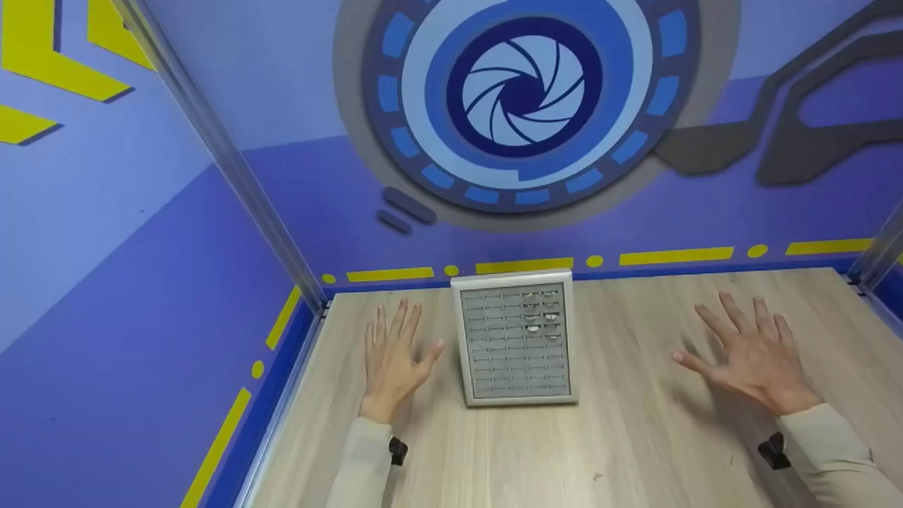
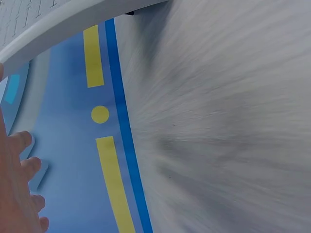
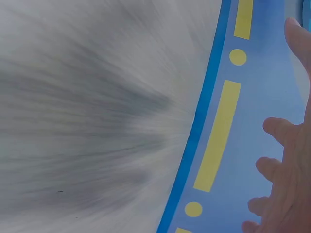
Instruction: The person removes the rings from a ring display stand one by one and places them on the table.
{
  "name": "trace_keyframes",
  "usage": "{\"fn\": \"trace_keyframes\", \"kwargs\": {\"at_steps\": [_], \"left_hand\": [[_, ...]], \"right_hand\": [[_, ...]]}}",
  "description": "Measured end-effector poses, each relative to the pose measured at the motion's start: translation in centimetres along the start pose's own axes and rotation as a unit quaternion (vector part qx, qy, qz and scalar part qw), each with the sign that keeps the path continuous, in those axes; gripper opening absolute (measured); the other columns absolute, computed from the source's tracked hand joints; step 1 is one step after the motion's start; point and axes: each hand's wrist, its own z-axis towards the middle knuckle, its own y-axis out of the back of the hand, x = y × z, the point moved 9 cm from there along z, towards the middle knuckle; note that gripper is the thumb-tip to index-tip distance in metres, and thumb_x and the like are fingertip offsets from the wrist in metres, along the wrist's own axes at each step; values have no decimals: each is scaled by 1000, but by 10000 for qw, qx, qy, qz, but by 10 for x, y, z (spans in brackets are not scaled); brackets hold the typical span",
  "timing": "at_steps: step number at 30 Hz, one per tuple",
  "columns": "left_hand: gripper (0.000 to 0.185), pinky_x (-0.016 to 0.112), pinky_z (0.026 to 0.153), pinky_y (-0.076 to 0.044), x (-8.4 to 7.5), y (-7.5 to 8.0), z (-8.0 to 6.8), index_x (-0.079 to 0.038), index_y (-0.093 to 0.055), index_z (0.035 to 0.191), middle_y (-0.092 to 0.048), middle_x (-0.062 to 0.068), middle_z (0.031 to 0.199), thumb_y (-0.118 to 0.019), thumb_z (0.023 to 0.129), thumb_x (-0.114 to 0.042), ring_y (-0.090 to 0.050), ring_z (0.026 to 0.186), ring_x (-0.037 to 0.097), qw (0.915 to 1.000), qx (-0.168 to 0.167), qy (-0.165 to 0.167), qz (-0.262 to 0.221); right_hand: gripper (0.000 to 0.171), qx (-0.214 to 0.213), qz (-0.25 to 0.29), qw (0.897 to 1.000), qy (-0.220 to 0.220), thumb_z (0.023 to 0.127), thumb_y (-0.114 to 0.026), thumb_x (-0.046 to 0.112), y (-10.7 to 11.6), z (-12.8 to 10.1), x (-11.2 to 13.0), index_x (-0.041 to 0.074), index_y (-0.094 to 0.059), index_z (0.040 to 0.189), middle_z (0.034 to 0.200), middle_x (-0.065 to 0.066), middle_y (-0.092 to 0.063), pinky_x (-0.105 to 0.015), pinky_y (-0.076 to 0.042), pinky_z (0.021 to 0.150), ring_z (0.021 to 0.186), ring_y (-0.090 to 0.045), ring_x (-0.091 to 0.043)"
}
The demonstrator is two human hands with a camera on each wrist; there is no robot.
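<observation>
A white-framed ring display board [image 1: 516,367] stands upright, leaning slightly back, on the table. Its grey face has rows of slots, and several silvery rings [image 1: 542,316] sit in the upper right ones. To the left of the board, my left hand [image 1: 395,363] is spread with its thumb pointing towards the frame and holds nothing. My right hand [image 1: 758,363], farther off on the right, is also spread and bare, its shadow falling on the wood. In the left wrist view, the board's pale frame [image 2: 92,22] crosses the top left corner above my fingers [image 2: 30,167].
The light wooden table [image 1: 621,451] meets a blue back wall [image 1: 296,183] with a painted round emblem [image 1: 522,95]. A metal post [image 1: 240,169] rises at the back left corner, where a blue side panel [image 1: 141,339] borders the table.
</observation>
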Motion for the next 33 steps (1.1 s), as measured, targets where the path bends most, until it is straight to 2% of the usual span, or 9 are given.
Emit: {"fn": "trace_keyframes", "kwargs": {"at_steps": [5, 10, 16, 22, 26, 31, 33], "left_hand": [[82, 67, 131, -9, -2, -1, -1, -20, -41, 166, -32, 8, 175, -57, 100, -66, -15, 162, 50, 10000, 65, 44, -49], [80, 67, 131, -10, -10, -3, -4, -18, -41, 166, -35, 10, 174, -57, 101, -63, -19, 162, 49, 9996, 49, 17, -278], [74, 71, 127, -19, -17, -7, -9, -12, -46, 163, -42, 13, 169, -60, 104, -55, -26, 159, 53, 9949, -62, 10, -1006], [71, 71, 128, -17, -19, -15, -19, -10, -42, 164, -39, 13, 171, -59, 107, -49, -25, 158, 54, 9858, 31, 154, -1672], [70, 73, 127, -17, -20, -20, -24, -8, -40, 165, -38, 15, 171, -60, 108, -43, -26, 158, 54, 9735, 98, 284, -2268], [69, 68, 130, -17, -27, -30, -27, -10, -34, 167, -35, 14, 173, -58, 110, -40, -24, 161, 47, 9422, 436, 522, -3282], [69, 64, 131, -19, -29, -35, -29, -9, -33, 168, -35, 14, 173, -58, 110, -39, -26, 162, 42, 9321, 529, 618, -3530]], "right_hand": [[105, 23, 54, 10000, -19, 90, -67, 75, 2, 3, 4, 13, -35, 167, 175, -29, -16, -85, 0, 118, 154, -3, -69], [104, -176, 173, 9996, 134, 89, -71, 73, 9, 5, 15, 9, -39, 164, 174, -29, -21, -84, -4, 120, 156, -7, -66], [96, -657, 422, 9955, 531, 86, -81, 63, 19, 11, 40, 5, -50, 156, 166, -29, -37, -83, -19, 114, 154, -22, -63], [91, -989, 757, 9874, 979, 81, -89, 53, 25, 17, 76, 7, -56, 152, 159, -26, -47, -83, -28, 107, 148, -34, -61], [85, -1005, 1208, 9791, 1294, 83, -91, 41, 24, 19, 100, 8, -55, 153, 159, -24, -49, -81, -33, 106, 145, -41, -56], [79, -1013, 1624, 9695, 1533, 85, -91, 26, 22, 19, 123, 7, -56, 153, 156, -21, -53, -74, -40, 106, 140, -50, -49], [76, -1046, 1677, 9671, 1603, 85, -91, 22, 20, 18, 131, 5, -57, 151, 153, -20, -56, -71, -44, 106, 137, -54, -47]]}}
